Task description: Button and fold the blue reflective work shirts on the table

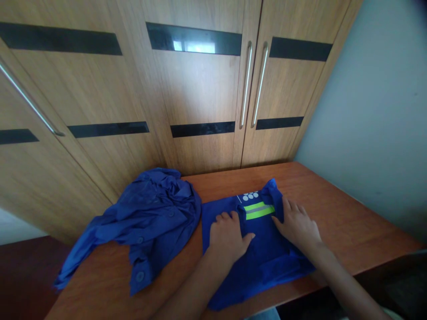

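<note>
A blue work jacket [263,253] lies folded on the wooden surface, with a yellow-green band with a grey stripe and white round marks near its far edge. My left hand [227,235] rests on the jacket's left part, fingers bent over the cloth and thumb stretched apart. At the right edge, my right hand [298,224] has a raised fold of the jacket between its thumb and fingers. Left of it lies a second blue garment [160,226], crumpled, with buttons showing and one sleeve trailing over the left edge.
Both garments lie on a reddish-brown wooden surface [336,213]. Behind it stands a wooden wardrobe [203,93] with dark strips and metal handles [247,84]. A pale wall [373,120] bounds the right side. The surface's front edge runs close to the jacket.
</note>
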Motion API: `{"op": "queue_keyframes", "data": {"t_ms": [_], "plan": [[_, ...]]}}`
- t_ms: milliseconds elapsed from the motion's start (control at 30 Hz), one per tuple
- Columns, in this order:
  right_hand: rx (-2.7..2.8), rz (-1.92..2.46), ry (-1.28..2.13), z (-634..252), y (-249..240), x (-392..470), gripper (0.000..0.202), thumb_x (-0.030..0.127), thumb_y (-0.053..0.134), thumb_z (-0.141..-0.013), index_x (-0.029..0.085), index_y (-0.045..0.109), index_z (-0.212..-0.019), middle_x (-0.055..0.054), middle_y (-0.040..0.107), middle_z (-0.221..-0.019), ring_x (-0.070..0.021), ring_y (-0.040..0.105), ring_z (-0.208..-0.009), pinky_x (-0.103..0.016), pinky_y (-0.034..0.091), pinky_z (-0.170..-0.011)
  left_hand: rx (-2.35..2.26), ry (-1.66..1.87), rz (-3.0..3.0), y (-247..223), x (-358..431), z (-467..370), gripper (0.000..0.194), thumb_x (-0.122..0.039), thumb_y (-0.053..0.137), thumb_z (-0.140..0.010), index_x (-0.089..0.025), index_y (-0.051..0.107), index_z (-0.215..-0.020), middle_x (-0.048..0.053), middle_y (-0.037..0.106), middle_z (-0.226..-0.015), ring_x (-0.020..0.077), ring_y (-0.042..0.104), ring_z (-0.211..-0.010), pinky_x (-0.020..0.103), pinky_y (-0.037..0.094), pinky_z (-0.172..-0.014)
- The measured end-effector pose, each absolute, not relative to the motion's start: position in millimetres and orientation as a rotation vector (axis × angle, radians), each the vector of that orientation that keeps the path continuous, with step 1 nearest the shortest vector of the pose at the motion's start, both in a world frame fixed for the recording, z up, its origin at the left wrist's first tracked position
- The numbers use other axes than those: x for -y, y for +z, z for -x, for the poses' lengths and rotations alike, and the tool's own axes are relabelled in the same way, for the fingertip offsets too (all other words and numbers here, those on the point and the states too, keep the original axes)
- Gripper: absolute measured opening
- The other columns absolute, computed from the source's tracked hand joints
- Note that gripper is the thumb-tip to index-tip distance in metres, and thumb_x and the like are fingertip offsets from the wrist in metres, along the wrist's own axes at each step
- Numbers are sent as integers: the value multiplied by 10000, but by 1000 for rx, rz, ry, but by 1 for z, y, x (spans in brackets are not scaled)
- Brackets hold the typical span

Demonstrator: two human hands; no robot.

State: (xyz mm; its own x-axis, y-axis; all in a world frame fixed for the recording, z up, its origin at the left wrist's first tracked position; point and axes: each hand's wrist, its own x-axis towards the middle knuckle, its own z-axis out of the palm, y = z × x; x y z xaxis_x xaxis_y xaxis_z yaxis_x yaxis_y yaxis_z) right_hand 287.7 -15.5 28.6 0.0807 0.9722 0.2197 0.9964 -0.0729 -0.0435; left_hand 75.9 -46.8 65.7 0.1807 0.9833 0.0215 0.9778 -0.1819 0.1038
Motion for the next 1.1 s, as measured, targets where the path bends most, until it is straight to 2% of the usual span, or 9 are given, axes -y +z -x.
{"op": "queue_keyframes", "data": {"t_ms": [133,300,400,500,633,700,800,967,1100], "plan": [[2057,2110,-385,-280,18,12,565,257,544,-842,74,380,-1351,-229,518,-1275,-352,496,-1164,-431,513,-814,-2028,100,-2290,64,15,-94,593,-372,647,-762,14,553,-1202,278,642,-1013,359,635,-942,428,508,-792],[2001,2225,-413,-278,23,0,398,253,490,-881,79,472,-1239,-203,601,-1043,-338,601,-992,-393,535,-674,-1969,158,-2206,59,-8,-86,364,-99,620,-709,-43,623,-1069,239,679,-974,330,663,-939,388,516,-790],[2006,2302,-368,-283,30,-10,259,226,440,-899,119,551,-1107,-185,620,-1006,-324,653,-900,-392,534,-647,-1904,244,-2213,61,-12,-71,290,-101,575,-741,-80,642,-1023,217,695,-979,323,673,-932,399,509,-814],[1967,2367,-179,-305,33,-22,282,236,412,-905,157,572,-1123,-177,650,-1022,-324,684,-847,-441,531,-684,-1816,369,-2237,72,-8,-46,279,-151,536,-787,-131,635,-1046,159,707,-1024,287,670,-957,366,498,-849],[1817,2278,194,-353,27,-38,372,396,476,-878,205,602,-1171,-162,689,-1055,-366,659,-989,-470,518,-801,-1513,933,-1961,94,10,15,267,-285,503,-851,-159,629,-1050,79,723,-998,238,671,-901,326,517,-812],[1711,2098,431,-375,23,-43,377,424,550,-827,210,646,-1122,-132,705,-1074,-345,636,-1063,-428,510,-869,-1494,1080,-1723,99,21,56,372,-404,561,-824,-144,620,-1083,85,725,-1000,265,672,-911,367,526,-819],[1448,1791,906,-397,16,-44,379,409,659,-737,193,685,-1047,-98,727,-1054,-298,656,-1043,-371,519,-904,-1641,1005,-1595,92,34,115,513,-484,629,-756,-150,593,-1144,91,700,-1123,290,657,-1003,407,513,-886],[1178,1619,1394,-423,4,-44,433,439,706,-724,190,668,-1076,-114,728,-1059,-273,694,-959,-377,537,-901,-2121,656,-1855,72,42,157,664,-402,520,-787,-92,424,-1366,156,653,-1185,326,627,-1078,449,481,-940],[1253,1775,1342,-453,-6,-53,289,358,649,-736,200,697,-974,-98,746,-991,-277,711,-888,-392,546,-875,-2286,671,-2259,88,47,118,558,-213,395,-826,-61,440,-1361,191,584,-1263,313,558,-1171,449,429,-1006]]}}
